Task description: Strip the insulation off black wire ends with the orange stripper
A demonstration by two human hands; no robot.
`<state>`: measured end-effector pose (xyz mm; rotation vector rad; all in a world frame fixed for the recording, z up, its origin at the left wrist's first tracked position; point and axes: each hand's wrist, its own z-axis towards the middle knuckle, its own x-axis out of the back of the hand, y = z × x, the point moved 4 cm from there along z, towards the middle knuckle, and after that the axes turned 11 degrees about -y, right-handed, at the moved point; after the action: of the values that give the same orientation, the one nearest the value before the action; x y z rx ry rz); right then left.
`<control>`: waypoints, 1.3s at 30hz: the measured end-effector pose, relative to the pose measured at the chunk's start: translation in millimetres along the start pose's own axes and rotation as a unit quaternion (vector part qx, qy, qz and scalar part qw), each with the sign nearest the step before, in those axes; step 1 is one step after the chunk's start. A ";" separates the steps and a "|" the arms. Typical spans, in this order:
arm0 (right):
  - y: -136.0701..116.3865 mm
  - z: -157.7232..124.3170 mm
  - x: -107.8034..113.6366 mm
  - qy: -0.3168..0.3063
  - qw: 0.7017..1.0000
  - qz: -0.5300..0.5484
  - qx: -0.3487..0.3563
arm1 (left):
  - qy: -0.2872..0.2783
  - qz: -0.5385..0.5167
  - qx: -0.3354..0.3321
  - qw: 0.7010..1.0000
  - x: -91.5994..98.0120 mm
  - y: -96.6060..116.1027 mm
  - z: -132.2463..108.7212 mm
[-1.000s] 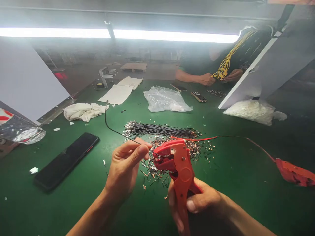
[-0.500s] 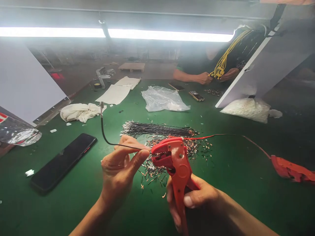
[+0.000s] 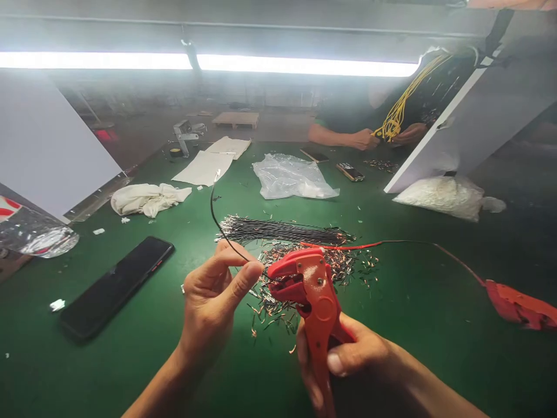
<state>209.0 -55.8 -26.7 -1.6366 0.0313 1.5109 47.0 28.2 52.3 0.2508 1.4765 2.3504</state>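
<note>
My left hand pinches a thin black wire between thumb and forefinger; the wire curves up to a small white tip. My right hand is wrapped round the handles of a red wire stripper, whose jaws sit right beside my left fingertips. Whether the wire end lies inside the jaws I cannot tell. Just beyond the tool lie a bundle of black wires and a scatter of short cut pieces on the green table.
A black phone lies at the left, a white cloth and papers behind it. A clear plastic bag sits mid-table. A red tool rests at the right. Across the table, another person's hands hold yellow wires.
The free end of the black wire has swung from the left to upright and to the right. My left hand has shifted slightly; my right hand stays on the stripper.
</note>
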 end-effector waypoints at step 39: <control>-10.9 -2.0 1.0 0.131 0.976 -0.141 0.105 | 0.052 0.083 0.044 0.994 -8.6 -7.5 -3.3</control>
<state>216.9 -49.8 -21.6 -1.5830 0.0954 1.0352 55.3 25.1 44.4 0.2879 1.6683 2.4643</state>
